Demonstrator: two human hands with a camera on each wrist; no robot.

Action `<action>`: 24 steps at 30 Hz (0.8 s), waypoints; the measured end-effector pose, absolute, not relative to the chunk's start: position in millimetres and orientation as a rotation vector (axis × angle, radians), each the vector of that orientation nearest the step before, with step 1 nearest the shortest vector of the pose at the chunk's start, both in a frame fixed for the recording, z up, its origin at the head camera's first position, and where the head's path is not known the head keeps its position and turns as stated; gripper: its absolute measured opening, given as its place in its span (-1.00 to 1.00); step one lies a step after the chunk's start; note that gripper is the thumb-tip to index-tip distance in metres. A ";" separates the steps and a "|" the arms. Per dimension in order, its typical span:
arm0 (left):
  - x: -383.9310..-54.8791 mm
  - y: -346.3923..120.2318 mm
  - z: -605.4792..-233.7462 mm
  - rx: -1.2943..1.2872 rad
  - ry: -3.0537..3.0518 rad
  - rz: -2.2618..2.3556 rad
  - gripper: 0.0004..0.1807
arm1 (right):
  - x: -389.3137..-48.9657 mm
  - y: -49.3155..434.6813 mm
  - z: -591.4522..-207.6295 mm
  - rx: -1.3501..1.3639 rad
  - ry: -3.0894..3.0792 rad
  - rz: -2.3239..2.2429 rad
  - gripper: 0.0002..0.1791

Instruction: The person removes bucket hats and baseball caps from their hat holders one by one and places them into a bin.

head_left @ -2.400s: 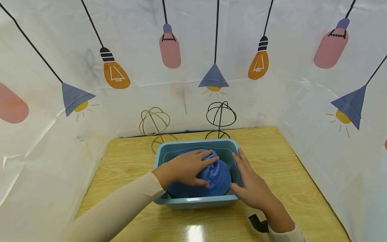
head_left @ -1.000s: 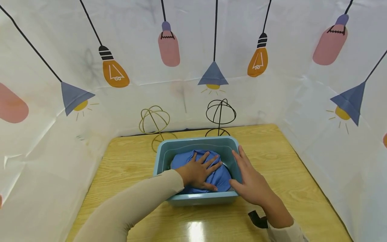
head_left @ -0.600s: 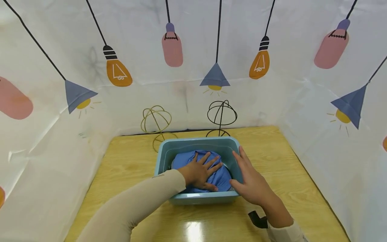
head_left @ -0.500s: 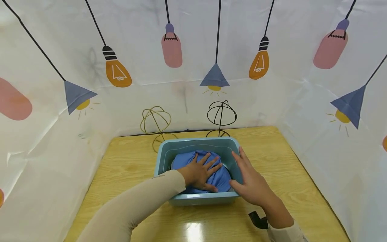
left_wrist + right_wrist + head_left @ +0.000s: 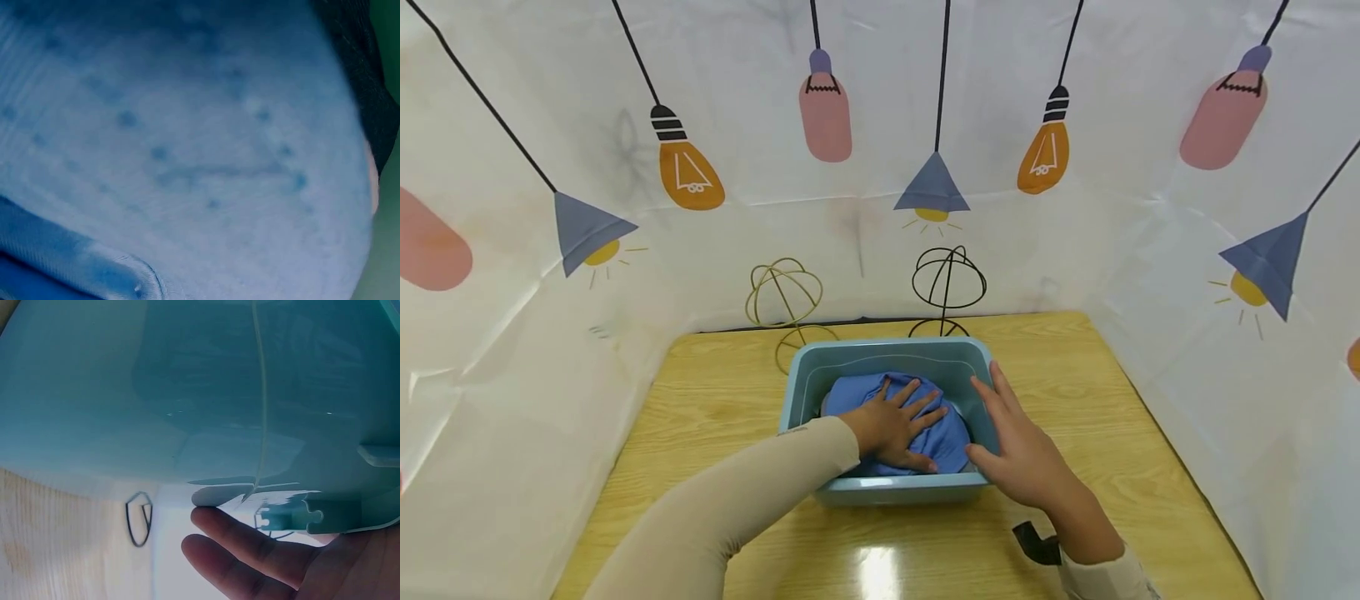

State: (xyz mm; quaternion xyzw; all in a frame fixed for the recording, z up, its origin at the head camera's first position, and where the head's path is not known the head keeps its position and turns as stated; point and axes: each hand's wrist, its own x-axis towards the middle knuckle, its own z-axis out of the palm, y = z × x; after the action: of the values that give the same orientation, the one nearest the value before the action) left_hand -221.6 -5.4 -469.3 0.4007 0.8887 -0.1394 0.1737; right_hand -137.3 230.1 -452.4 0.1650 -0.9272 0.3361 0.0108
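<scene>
A crumpled blue hat [image 5: 951, 437] lies inside a light blue plastic bin [image 5: 887, 342]. My left hand [image 5: 891, 429] presses down on it, palm down with fingers spread. Blurred pale blue fabric [image 5: 187, 137] fills most of the left wrist view. My right hand [image 5: 1022, 454] rests at the bin's right side, fingers fairly straight along the outer wall and thumb near the front right corner. In the right wrist view two fingertips [image 5: 209, 550] show right beside the teal wall of the bin [image 5: 206, 394]. What lies beneath the hat is mostly hidden.
Behind the bin, a gold wire stand [image 5: 784, 300] and a black wire stand [image 5: 950, 287] stand at the back of the wooden table [image 5: 722, 392]. A white sheet [image 5: 737, 125] printed with lamps encloses the back and sides. A black strap [image 5: 1037, 546] hangs by the right wrist.
My left hand has moved right and lower into the bin, its fingers spreading. The hat's raised crown is pressed flatter. In the last half second little has moved; my right hand stays at the bin.
</scene>
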 end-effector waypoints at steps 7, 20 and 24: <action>-224.1 -6.3 -467.9 1.129 2.516 -0.368 0.04 | -138.4 229.3 -452.1 0.507 -2.897 1.037 -0.02; -222.1 -6.0 -434.8 1.142 2.529 -0.303 0.05 | -139.4 230.2 -450.2 0.524 -2.892 1.040 -0.07; -216.5 -12.7 -420.2 1.246 2.551 -0.351 -0.02 | -138.8 230.8 -453.0 0.536 -2.879 1.032 -0.08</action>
State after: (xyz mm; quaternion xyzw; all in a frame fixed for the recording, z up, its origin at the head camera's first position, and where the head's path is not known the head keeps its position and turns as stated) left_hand -216.5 -12.7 -420.2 0.4313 0.8829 -0.1216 0.1399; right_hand -138.8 230.8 -453.0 0.1725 -0.9271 0.3323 0.0183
